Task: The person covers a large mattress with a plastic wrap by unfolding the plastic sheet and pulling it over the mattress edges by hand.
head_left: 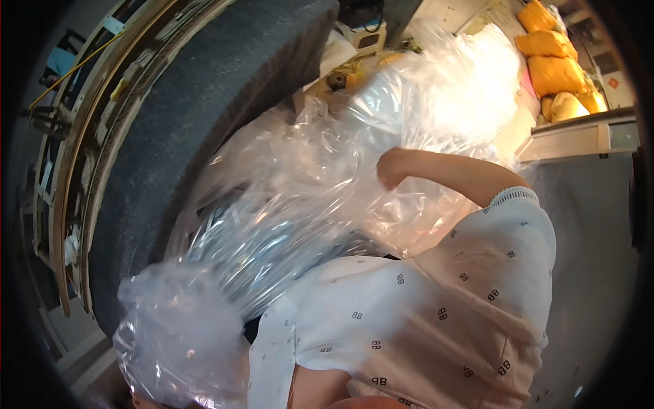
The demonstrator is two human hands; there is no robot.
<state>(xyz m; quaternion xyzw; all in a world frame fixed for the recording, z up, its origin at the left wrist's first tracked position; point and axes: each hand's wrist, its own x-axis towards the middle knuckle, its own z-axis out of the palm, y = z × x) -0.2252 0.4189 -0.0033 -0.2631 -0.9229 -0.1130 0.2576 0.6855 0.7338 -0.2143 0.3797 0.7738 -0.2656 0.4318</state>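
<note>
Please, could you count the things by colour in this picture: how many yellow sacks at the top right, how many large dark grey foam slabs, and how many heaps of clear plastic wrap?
Yellow sacks: 5 visible, some partly cut off
Dark grey foam slab: 1
Clear plastic wrap heap: 1, the right hand pressed into it
Total: 7

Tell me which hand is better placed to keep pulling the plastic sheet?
Probably the right hand: it is raised and pressed into the clear plastic sheet near its middle. The left hand cannot be seen; crumpled plastic covers the lower left.
</note>
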